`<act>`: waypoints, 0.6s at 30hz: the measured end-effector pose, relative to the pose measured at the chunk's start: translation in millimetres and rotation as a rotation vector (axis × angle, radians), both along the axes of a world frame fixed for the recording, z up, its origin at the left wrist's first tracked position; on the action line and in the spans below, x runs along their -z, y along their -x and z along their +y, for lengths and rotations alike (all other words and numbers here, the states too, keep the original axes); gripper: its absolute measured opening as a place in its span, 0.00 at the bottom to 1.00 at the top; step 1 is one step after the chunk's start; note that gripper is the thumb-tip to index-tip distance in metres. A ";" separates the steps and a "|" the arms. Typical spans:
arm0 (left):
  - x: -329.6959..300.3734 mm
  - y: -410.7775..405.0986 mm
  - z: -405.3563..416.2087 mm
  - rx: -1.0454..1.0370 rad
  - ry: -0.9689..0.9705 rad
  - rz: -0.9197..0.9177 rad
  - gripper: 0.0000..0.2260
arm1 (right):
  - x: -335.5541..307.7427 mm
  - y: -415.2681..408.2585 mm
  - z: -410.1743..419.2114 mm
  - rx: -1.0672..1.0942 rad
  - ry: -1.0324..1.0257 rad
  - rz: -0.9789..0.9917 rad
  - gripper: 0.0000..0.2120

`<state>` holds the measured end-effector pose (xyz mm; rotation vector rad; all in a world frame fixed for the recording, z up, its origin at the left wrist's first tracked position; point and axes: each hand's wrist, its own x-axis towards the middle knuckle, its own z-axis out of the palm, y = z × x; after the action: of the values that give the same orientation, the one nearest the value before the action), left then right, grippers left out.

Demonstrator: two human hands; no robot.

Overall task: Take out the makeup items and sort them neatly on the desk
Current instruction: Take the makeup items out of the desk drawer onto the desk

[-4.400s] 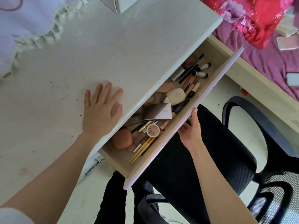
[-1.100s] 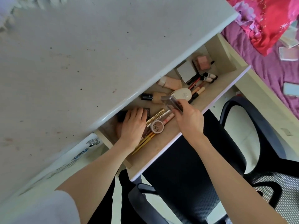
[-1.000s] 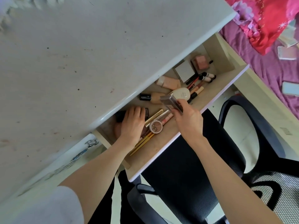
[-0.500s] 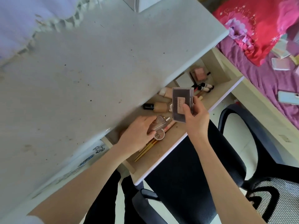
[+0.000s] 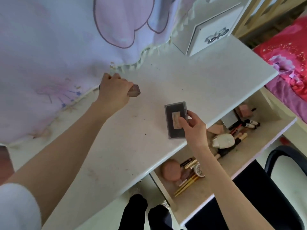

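Observation:
My left hand [image 5: 113, 90] grips a small brownish faceted compact [image 5: 134, 91] far back on the white desk [image 5: 191, 83], near the cloth's fringe. My right hand [image 5: 193, 127] pinches a dark rectangular palette [image 5: 174, 113] with a tan label, held over the desk's front part. The open drawer [image 5: 240, 156] below the desk edge holds a pink puff [image 5: 171, 171], gold pencils [image 5: 186, 185], a round white pot [image 5: 200, 170], a cream oval case [image 5: 224, 141], brushes, small tubes [image 5: 250, 124] and a pink compact [image 5: 245, 110].
A pale lilac cloth [image 5: 58, 47] with a fringe covers the desk's back left. A white box [image 5: 211, 32] stands at the back. A black chair [image 5: 265, 188] sits in front of the drawer. A bed with red and purple bedding [image 5: 290, 67] lies to the right.
Both hands have risen out of the drawer to the desk top. The left carried the faceted compact far back; the right brought the dark palette over the desk.

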<state>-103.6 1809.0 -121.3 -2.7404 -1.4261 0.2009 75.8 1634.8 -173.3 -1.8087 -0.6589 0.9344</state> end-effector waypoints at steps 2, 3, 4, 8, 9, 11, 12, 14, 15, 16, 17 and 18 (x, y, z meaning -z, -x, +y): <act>-2.3 -2.5 23.1 -0.016 -0.005 0.118 0.08 | 1.4 8.7 12.0 -0.004 0.001 0.020 0.12; -2.3 -6.0 31.1 -0.018 0.009 0.158 0.08 | 1.5 11.5 16.1 0.001 -0.002 0.034 0.12; -2.1 -8.7 39.5 -0.014 0.026 0.181 0.07 | 2.1 14.5 22.0 0.006 -0.003 0.045 0.11; 1.0 -17.2 60.7 0.008 0.099 0.158 0.06 | 1.3 23.3 38.7 0.039 -0.003 0.087 0.10; 1.2 -17.6 64.4 0.009 0.116 0.130 0.06 | 0.7 24.8 41.2 0.045 -0.008 0.096 0.10; 1.6 -15.9 70.7 0.022 0.157 0.075 0.06 | -0.8 26.3 44.4 0.056 -0.016 0.106 0.10; 2.2 -14.3 73.1 0.035 0.174 0.057 0.08 | -1.8 26.7 45.5 0.060 -0.017 0.108 0.10; 4.4 -10.3 77.3 0.032 0.206 0.021 0.10 | -3.7 26.7 47.6 0.064 -0.018 0.103 0.10; 6.3 -8.1 79.0 0.003 0.234 -0.015 0.11 | -4.5 26.6 48.5 0.066 -0.019 0.103 0.10; 7.7 -5.7 80.4 -0.045 0.281 -0.063 0.13 | -5.3 26.6 49.0 0.068 -0.020 0.104 0.11; 8.9 -3.3 81.6 -0.104 0.349 -0.124 0.15 | -5.5 26.5 49.5 0.068 -0.022 0.105 0.11; 8.8 -1.0 82.7 -0.170 0.433 -0.204 0.18 | -5.7 26.7 49.7 0.069 -0.022 0.108 0.11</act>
<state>-102.6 1891.6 -130.0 -3.0464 -1.8677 0.2730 49.1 1684.4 -167.6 -1.7377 -0.5340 0.9677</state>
